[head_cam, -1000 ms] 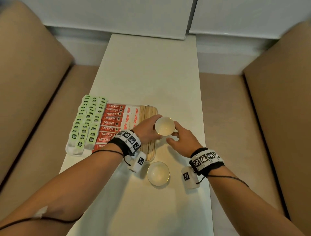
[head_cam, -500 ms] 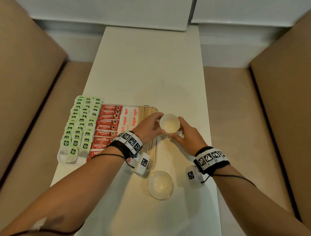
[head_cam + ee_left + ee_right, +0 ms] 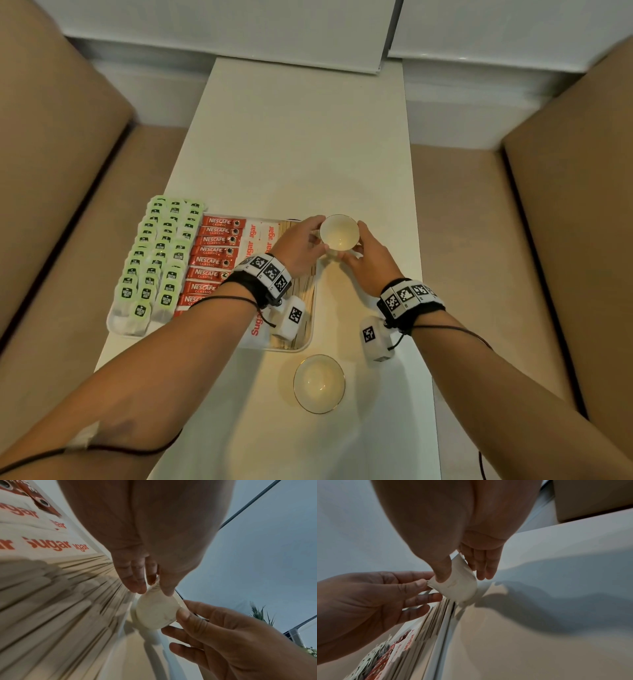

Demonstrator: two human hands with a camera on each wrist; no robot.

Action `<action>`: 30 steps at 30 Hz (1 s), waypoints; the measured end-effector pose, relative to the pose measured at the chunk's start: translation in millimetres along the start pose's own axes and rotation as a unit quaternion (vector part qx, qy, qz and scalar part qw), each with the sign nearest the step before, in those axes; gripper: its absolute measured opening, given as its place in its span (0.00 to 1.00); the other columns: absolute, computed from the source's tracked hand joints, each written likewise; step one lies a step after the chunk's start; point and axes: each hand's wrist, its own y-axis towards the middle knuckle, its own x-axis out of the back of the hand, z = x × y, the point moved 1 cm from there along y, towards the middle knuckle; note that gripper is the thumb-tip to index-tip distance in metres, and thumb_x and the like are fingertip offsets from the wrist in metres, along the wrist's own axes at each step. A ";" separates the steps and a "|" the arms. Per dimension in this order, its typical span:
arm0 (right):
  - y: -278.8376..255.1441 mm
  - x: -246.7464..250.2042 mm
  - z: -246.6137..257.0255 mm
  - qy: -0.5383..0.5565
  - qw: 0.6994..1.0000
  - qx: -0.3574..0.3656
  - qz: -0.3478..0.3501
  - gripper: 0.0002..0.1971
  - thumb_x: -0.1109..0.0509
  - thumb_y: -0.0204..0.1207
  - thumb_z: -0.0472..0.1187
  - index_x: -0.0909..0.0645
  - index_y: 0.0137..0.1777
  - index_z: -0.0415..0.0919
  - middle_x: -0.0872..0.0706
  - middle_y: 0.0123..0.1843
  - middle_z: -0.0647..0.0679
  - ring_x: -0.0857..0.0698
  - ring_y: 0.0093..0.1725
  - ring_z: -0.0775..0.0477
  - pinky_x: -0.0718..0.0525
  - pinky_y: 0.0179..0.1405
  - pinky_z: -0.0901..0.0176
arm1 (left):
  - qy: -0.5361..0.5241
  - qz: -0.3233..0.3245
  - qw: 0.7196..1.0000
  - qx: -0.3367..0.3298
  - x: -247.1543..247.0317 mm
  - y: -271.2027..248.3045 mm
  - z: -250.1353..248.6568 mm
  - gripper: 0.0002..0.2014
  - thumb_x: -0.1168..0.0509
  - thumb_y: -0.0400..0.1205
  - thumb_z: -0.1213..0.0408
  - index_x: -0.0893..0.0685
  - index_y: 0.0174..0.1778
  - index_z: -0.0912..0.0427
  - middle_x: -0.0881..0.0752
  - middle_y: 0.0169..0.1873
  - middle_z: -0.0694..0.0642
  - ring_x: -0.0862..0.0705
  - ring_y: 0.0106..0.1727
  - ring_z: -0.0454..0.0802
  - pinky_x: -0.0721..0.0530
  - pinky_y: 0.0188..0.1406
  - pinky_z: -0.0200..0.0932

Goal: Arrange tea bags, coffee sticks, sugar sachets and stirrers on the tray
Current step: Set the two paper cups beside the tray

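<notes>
The white tray (image 3: 294,347) holds rows of green tea bags (image 3: 157,260), red coffee sticks (image 3: 212,260), white sugar sachets (image 3: 260,236) and wooden stirrers (image 3: 305,294). A small white cup (image 3: 339,234) sits between both hands beside the tray's far right corner. My left hand (image 3: 320,236) pinches its left side. My right hand (image 3: 356,243) grips the right side with thumb and fingers. The wrist views show the cup's (image 3: 156,612) underside, the left hand (image 3: 150,588) pinching from above, and the right hand (image 3: 458,577) round the cup (image 3: 458,588).
A second white cup with a gold rim (image 3: 318,383) stands on the table near me, just off the tray's near right corner. The narrow white table (image 3: 301,144) runs away between two tan seats (image 3: 51,154). A white wall closes the far end.
The cup has moved away from me and to the right, towards the tray's far right corner. Both hands went with it, and the right hand closed in against its side.
</notes>
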 end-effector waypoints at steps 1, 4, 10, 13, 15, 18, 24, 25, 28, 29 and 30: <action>-0.7 2.1 1.2 -0.006 1.000 -0.012 0.007 0.34 0.27 0.83 0.47 0.41 0.84 0.49 0.19 0.75 0.44 0.18 0.72 0.41 0.18 0.66 0.47 | 0.007 0.001 1.000 0.006 1.0 -1.5 0.2 0.34 0.28 0.83 0.62 0.34 0.84 0.53 0.21 0.73 0.49 0.16 0.64 0.47 0.16 0.66 0.52; -10.5 11.6 5.5 -0.028 0.998 -0.058 0.007 0.40 0.29 0.84 0.45 0.48 0.88 0.43 0.28 0.84 0.42 0.22 0.77 0.40 0.22 0.71 0.48 | 0.020 -0.003 0.999 0.035 9.0 -14.3 0.6 0.38 0.29 0.83 0.58 0.40 0.86 0.53 0.24 0.70 0.46 0.18 0.59 0.44 0.18 0.60 0.44; -85.4 21.3 22.8 -0.090 0.994 -0.017 0.059 0.32 0.31 0.86 0.51 0.37 0.86 0.43 0.22 0.79 0.45 0.19 0.73 0.47 0.21 0.72 0.52 | 0.072 0.051 0.996 -0.021 26.1 -84.1 4.3 0.33 0.29 0.83 0.57 0.34 0.83 0.47 0.22 0.59 0.41 0.21 0.56 0.38 0.17 0.57 0.39; -133.3 13.1 18.9 -0.099 0.986 0.022 0.132 0.31 0.30 0.84 0.54 0.31 0.84 0.47 0.20 0.78 0.51 0.17 0.68 0.54 0.18 0.71 0.50 | 0.073 0.110 0.990 -0.046 23.8 -130.5 10.5 0.32 0.30 0.83 0.62 0.33 0.82 0.44 0.23 0.60 0.38 0.22 0.58 0.36 0.21 0.54 0.32; -160.4 4.8 12.9 -0.102 0.981 0.029 0.160 0.31 0.29 0.83 0.56 0.30 0.84 0.49 0.19 0.77 0.52 0.17 0.68 0.56 0.17 0.70 0.53 | 0.077 0.148 0.985 -0.039 15.2 -158.3 18.8 0.31 0.31 0.84 0.67 0.33 0.82 0.44 0.24 0.61 0.38 0.22 0.58 0.37 0.20 0.55 0.33; -191.3 -7.9 9.2 -0.089 0.980 0.026 0.177 0.34 0.27 0.82 0.56 0.33 0.85 0.52 0.21 0.78 0.55 0.18 0.68 0.58 0.19 0.70 0.55 | 0.076 0.175 0.981 -0.036 -0.9 -191.2 28.4 0.32 0.30 0.83 0.63 0.34 0.82 0.45 0.24 0.62 0.40 0.21 0.56 0.40 0.18 0.56 0.39; -221.4 -28.7 13.0 -0.061 0.983 0.026 0.170 0.38 0.22 0.78 0.44 0.35 0.85 0.50 0.21 0.76 0.53 0.17 0.69 0.53 0.18 0.68 0.53 | 0.058 0.158 0.986 0.004 -29.5 -225.8 30.4 0.46 0.18 0.73 0.53 0.37 0.84 0.45 0.24 0.66 0.43 0.20 0.57 0.38 0.19 0.56 0.34; -223.0 -32.0 13.2 -0.054 0.985 0.019 0.161 0.38 0.22 0.78 0.43 0.36 0.85 0.49 0.20 0.77 0.52 0.17 0.70 0.52 0.18 0.68 0.52 | 0.049 0.141 0.989 0.010 -33.8 -227.6 28.6 0.46 0.18 0.72 0.53 0.36 0.83 0.46 0.23 0.66 0.44 0.19 0.57 0.39 0.18 0.57 0.36; -224.3 -39.4 12.1 -0.052 0.989 0.012 0.140 0.33 0.23 0.79 0.41 0.31 0.82 0.48 0.16 0.71 0.48 0.15 0.67 0.48 0.17 0.68 0.48 | 0.020 0.099 0.995 0.017 -42.9 -229.3 23.0 0.43 0.18 0.72 0.57 0.31 0.81 0.49 0.22 0.66 0.48 0.18 0.57 0.40 0.15 0.59 0.40; -223.9 -40.6 11.8 -0.056 0.989 0.011 0.134 0.30 0.24 0.80 0.40 0.30 0.81 0.48 0.14 0.69 0.47 0.14 0.66 0.48 0.16 0.68 0.47 | 0.018 0.092 0.995 0.017 -44.3 -229.1 21.4 0.42 0.18 0.73 0.58 0.31 0.81 0.50 0.22 0.66 0.49 0.18 0.57 0.41 0.14 0.59 0.40; -223.3 -40.5 13.0 -0.060 0.990 0.010 0.128 0.28 0.25 0.80 0.40 0.28 0.79 0.47 0.14 0.67 0.47 0.14 0.64 0.47 0.16 0.67 0.47 | 0.018 0.087 0.996 0.018 -45.5 -228.3 20.4 0.41 0.18 0.73 0.60 0.30 0.81 0.51 0.22 0.67 0.50 0.17 0.58 0.42 0.14 0.59 0.40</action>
